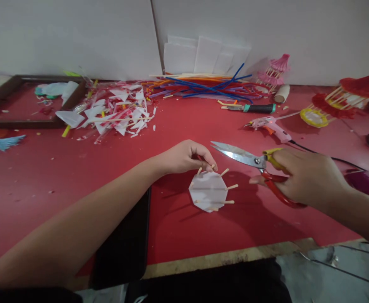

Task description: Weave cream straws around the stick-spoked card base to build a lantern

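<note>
A white many-sided piece (207,191), with several short wooden sticks (231,187) standing around its edge, is low over the red table in front of me. My left hand (194,158) is at its far edge, thumb and fingers closed on one of the sticks. In my right hand (312,176) is a pair of scissors (243,156) with a red handle and yellow on the upper loop. The blades look closed or nearly so and point left, apart from the white piece.
White and red scraps (121,105) lie at back left beside a dark frame (1,125). Pipe cleaners (203,87) line the wall. A pink glue gun (271,126), a cutter knife (260,108) and a red stick model (336,101) are on the right; a black phone-like slab (124,248) is near my left forearm.
</note>
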Tool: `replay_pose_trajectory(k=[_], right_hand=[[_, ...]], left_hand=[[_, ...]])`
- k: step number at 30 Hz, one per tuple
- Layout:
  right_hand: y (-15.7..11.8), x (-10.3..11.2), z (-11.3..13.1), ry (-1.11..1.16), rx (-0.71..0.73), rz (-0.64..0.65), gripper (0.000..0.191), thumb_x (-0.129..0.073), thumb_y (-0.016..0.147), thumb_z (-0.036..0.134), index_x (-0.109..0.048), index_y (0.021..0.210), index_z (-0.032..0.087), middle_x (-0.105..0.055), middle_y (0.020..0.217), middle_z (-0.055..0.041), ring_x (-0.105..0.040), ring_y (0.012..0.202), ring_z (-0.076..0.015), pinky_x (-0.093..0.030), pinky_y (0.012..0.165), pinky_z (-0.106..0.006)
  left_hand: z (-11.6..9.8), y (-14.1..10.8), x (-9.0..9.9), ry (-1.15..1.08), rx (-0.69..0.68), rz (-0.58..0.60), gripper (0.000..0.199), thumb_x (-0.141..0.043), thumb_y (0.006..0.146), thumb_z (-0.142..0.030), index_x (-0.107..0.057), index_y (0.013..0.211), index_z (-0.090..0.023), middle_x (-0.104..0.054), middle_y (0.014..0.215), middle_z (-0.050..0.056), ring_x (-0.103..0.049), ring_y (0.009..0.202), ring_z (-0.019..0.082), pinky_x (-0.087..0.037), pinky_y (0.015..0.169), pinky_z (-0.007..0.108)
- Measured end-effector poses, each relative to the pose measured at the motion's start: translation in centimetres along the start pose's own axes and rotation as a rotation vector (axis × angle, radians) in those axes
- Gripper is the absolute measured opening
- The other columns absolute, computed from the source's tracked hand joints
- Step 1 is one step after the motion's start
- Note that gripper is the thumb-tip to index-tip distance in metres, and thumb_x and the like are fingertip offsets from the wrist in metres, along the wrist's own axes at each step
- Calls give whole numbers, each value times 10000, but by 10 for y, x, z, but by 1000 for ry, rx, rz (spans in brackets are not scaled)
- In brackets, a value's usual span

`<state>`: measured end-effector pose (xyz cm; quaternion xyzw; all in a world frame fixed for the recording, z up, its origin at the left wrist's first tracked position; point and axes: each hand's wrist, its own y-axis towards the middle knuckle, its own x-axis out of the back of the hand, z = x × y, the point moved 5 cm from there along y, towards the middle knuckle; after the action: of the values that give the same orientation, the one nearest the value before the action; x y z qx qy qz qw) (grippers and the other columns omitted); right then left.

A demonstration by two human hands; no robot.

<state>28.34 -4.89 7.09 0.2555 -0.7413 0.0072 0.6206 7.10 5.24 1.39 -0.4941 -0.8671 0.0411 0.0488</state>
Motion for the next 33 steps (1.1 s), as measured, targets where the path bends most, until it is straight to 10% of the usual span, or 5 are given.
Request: replay_pose_trajectory(k=[33], right_hand=[[-3, -6, 10, -42, 23, 176, 501, -439, 861, 668, -659, 936, 225, -773, 919, -40, -738, 719, -275, -468, 496, -365]], left_hand=[[2, 0, 3, 62, -11, -17, 57, -705, 734, -103, -744, 754, -140, -706, 697, 13, -624, 626, 91, -487, 616, 190]])
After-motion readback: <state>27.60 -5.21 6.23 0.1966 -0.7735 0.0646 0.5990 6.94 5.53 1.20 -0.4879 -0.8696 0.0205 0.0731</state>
